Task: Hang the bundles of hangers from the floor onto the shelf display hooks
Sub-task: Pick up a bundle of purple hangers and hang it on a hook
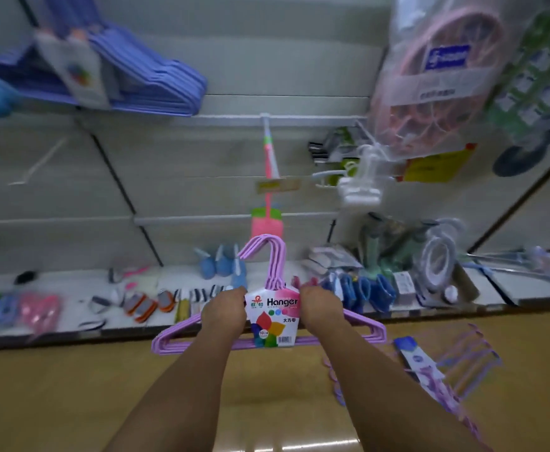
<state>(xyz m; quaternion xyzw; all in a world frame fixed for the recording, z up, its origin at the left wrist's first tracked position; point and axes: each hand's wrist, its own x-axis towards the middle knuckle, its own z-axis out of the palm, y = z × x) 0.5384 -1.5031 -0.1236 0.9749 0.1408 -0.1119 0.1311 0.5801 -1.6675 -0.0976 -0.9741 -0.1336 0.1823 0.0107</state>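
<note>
— Purple hangers, one bundle (268,324), up in both hands: left hand (224,313) and right hand (320,308) each curl their fingers round the shoulders, either side of the label card (273,316).

— Where is it against the shelf rail (234,218)?

— Below it, hook tops almost level with it, out over the floor. Another bundle (443,363) lies on the floor, down to the right of the rail.

— How do you land it?

— Keep the hooks bunched and square, lift clear above the rail or a free peg, then lower so every hook catches. Blur hides the pegs.
</note>
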